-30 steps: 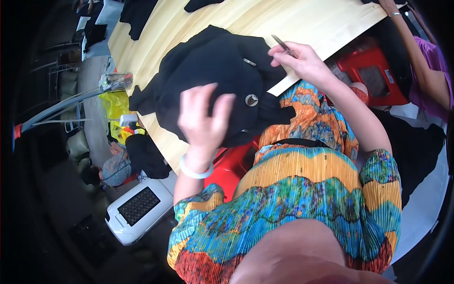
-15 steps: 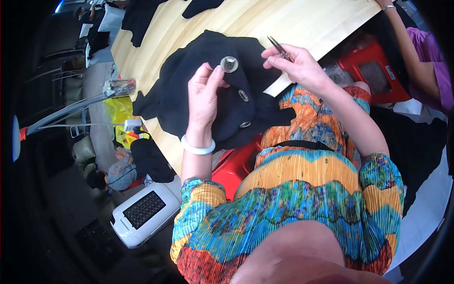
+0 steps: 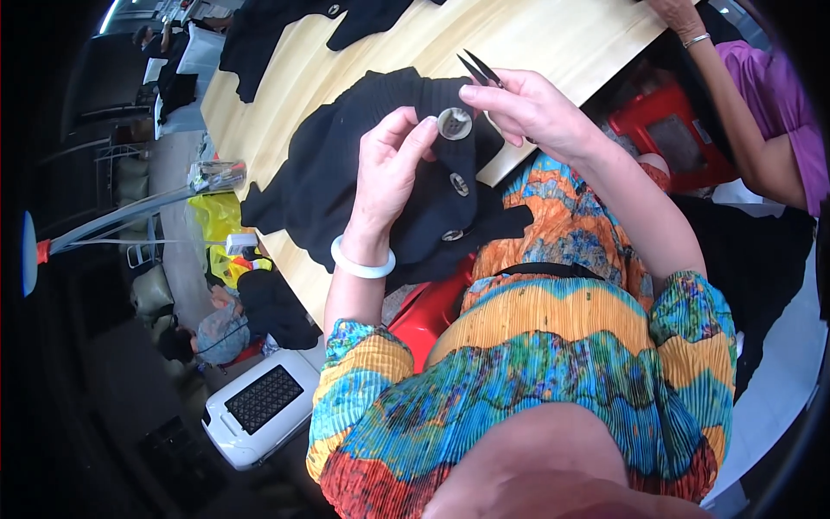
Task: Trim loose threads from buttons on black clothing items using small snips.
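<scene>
A black garment (image 3: 337, 164) lies over the near edge of the wooden table and reaches towards my lap. My left hand (image 3: 385, 169) pinches its edge beside a large grey button (image 3: 454, 124), which is lifted and faces up. Two more buttons, a middle one (image 3: 458, 184) and a lower one (image 3: 453, 235), sit along the same edge. In my right hand (image 3: 540, 112) is a pair of small dark thread snips (image 3: 481, 69), points up and left, blades apart. My right fingertips are close to the large button; whether they hold a thread there cannot be made out.
More black garments (image 3: 259, 43) lie on the far side of the wooden table (image 3: 519, 43). A co-worker's arm (image 3: 731, 95) rests at the right edge near a red stool (image 3: 670, 143). At the left stand a clear tool holder (image 3: 216, 176) and a yellow bag (image 3: 216, 225).
My left hand has moved right with the garment edge and button. My right hand has shifted slightly left and up, closer to the button. The snips' blades now look wider apart.
</scene>
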`<state>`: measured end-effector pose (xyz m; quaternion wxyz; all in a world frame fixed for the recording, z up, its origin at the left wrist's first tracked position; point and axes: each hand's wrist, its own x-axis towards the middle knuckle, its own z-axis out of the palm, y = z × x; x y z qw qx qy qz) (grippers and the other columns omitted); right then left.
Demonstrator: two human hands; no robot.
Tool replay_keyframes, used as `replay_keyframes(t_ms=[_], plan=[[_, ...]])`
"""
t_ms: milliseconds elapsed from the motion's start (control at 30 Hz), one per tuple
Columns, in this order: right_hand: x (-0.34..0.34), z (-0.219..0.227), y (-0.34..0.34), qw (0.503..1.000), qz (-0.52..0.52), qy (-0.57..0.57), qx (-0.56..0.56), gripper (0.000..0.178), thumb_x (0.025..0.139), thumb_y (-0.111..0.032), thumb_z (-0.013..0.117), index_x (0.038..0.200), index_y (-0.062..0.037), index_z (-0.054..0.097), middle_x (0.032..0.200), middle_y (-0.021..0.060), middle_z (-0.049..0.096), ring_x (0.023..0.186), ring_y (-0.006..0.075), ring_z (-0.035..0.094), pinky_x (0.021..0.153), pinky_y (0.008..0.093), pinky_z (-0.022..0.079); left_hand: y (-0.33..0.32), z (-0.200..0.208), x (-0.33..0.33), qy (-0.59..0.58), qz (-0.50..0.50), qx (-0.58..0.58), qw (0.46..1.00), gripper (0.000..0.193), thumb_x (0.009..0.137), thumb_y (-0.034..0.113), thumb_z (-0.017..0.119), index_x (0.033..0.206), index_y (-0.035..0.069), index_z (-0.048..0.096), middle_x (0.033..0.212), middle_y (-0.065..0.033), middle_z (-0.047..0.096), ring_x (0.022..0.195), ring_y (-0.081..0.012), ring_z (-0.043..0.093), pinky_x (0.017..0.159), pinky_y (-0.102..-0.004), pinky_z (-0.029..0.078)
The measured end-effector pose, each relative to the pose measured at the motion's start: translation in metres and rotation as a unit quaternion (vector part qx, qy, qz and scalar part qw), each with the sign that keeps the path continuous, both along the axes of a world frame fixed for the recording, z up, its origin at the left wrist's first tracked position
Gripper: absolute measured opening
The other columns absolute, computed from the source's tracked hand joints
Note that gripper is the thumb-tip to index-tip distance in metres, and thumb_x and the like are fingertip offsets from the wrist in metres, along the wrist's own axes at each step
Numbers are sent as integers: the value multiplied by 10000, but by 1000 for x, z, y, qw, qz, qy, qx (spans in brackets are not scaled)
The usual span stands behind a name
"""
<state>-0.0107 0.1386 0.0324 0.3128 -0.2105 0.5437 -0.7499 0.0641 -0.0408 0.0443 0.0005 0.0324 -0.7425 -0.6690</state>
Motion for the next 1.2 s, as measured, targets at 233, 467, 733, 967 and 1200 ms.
replay_keyframes(t_ms=[233, 467, 733, 967, 1200], plan=[[1, -10, -5, 994, -7, -88, -68, 235, 815, -236, 589, 883, -26, 508, 621, -20, 501, 399, -7, 316, 367, 159, 274, 14, 1, 15, 231, 163, -246, 927, 88, 840, 28, 525, 911, -11, 558, 790, -42, 567, 655, -80, 539, 582, -180, 439], [20, 5, -10, 998, -65, -4, -2, 267, 790, -225, 631, 930, -18, 535, 633, -36, 484, 436, 5, 376, 385, 154, 289, 25, -3, 20, 361, 141, -381, 840, 307, 615, 42, 748, 890, 20, 615, 764, -82, 537, 610, -161, 542, 521, -240, 443], [23, -7, -11, 996, -76, 33, 25, 291, 806, -256, 609, 950, -12, 543, 653, -44, 490, 504, 9, 383, 433, 151, 313, 30, -10, 17, 315, 174, -315, 878, 135, 670, -33, 666, 792, 6, 622, 712, -72, 540, 583, -128, 533, 492, -207, 412], [21, -15, -8, 998, -44, -41, -33, 203, 831, -189, 565, 958, -35, 529, 615, -52, 466, 434, 1, 349, 401, 155, 286, 24, -7, 17, 87, 138, 12, 987, 62, 789, 23, 572, 786, -26, 609, 786, -47, 560, 611, -71, 491, 536, -174, 386], [9, -21, -6, 989, -21, -111, -90, 175, 832, -197, 553, 921, -52, 510, 510, -85, 341, 396, -3, 299, 382, 166, 273, 17, -5, 11, 127, 170, 36, 977, 48, 828, 55, 548, 852, 13, 548, 772, -12, 557, 666, -63, 512, 567, -169, 409]])
